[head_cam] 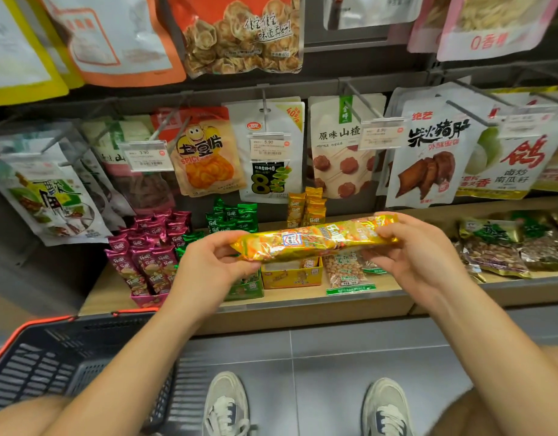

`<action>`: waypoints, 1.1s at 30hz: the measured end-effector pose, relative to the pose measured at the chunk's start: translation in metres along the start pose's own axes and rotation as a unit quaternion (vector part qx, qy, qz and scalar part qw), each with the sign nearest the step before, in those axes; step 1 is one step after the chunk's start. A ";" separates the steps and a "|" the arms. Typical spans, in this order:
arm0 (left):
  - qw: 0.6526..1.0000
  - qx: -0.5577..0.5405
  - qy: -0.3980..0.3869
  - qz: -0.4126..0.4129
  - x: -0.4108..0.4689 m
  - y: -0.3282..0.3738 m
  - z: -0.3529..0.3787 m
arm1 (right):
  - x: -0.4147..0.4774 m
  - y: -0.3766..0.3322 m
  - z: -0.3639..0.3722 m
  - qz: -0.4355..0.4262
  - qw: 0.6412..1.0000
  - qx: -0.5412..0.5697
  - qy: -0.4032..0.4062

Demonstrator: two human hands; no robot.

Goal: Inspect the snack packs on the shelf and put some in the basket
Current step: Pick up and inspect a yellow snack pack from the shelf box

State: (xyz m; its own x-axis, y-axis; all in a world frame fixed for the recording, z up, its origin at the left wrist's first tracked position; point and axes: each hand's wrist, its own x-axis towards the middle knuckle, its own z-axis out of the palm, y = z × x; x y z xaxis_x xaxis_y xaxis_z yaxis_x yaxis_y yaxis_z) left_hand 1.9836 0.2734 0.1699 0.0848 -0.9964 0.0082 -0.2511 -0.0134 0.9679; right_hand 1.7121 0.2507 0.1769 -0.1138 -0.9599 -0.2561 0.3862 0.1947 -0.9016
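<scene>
Holding entry: yellow foil snack pack (315, 239), level above the shelf (303, 298) front edge; left hand (205, 262) and right hand (419, 253) pinch opposite ends. Label blurred, possibly nuts. Turn slowly, keeping both pinches; basket (35, 363) waits lower left.

A grey tiled floor (334, 357) is seen below, and a beige lace-up left sneaker (226, 404) and right sneaker (386, 407) are planted on it, toes toward the display. Metal peg hooks (362, 100) are mounted higher up, each tipped with a clear tag holder. A 3.90 price tag (147, 155), a 5.90 price tag (269, 146) and an 8.90 price tag (381, 133) are displayed there.
</scene>
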 end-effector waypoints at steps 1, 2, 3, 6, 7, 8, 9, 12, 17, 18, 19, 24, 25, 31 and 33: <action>1.000 -0.012 0.014 0.003 0.001 0.000 -0.002 | 0.001 0.001 -0.001 0.010 1.000 -0.012 -0.012; 0.999 -0.016 0.029 0.009 0.001 0.000 -0.003 | 0.002 0.003 -0.001 0.018 0.999 -0.024 -0.024; 0.999 -0.015 0.043 0.014 0.001 0.000 -0.004 | 0.002 0.004 -0.002 0.023 0.999 -0.036 -0.033; 0.996 0.011 0.081 0.025 0.002 0.000 -0.006 | 0.001 0.009 -0.001 0.024 0.996 -0.076 -0.034; 0.995 0.028 0.092 0.031 0.003 0.000 -0.006 | 0.001 0.011 -0.001 0.020 0.995 -0.090 -0.029; 0.993 0.049 0.104 0.039 0.003 0.000 -0.006 | 0.000 0.012 0.000 0.014 0.994 -0.106 -0.025; 0.990 0.070 0.113 0.046 0.003 0.000 -0.006 | 0.000 0.013 0.001 0.007 0.992 -0.122 -0.022; 0.990 0.077 0.116 0.038 0.005 0.001 -0.010 | -0.001 0.015 0.005 0.004 0.989 -0.149 -0.020; 0.989 -0.144 -0.007 -0.034 0.007 0.006 -0.017 | -0.006 0.018 0.007 -0.005 0.974 -0.211 -0.079; 0.987 -0.154 -0.012 -0.043 0.007 0.005 -0.016 | -0.009 0.018 0.008 -0.016 0.967 -0.237 -0.094; 0.990 -0.131 -0.006 -0.047 0.007 0.005 -0.015 | -0.011 0.017 0.010 -0.025 0.960 -0.259 -0.107; 0.998 -0.021 0.054 -0.012 0.008 0.001 -0.015 | -0.017 0.017 0.011 0.024 0.935 -0.274 -0.225; 0.997 -0.019 0.074 -0.001 0.009 0.002 -0.014 | -0.018 0.019 0.011 0.055 0.923 -0.277 -0.261; 0.993 0.001 0.117 0.008 0.016 0.004 -0.015 | -0.026 0.030 0.021 0.077 0.870 -0.325 -0.363; 0.996 -0.018 0.079 -0.023 0.020 0.003 -0.021 | -0.021 0.026 0.018 0.008 0.889 -0.342 -0.303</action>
State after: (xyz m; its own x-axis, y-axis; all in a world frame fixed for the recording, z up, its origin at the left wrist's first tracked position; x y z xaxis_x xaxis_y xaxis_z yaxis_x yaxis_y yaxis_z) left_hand 2.0050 0.2556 0.1786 0.2462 -0.9692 0.0011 -0.2091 -0.0521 0.9765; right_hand 1.7414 0.2720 0.1650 0.4818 -0.8474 -0.2229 -0.2867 0.0879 -0.9540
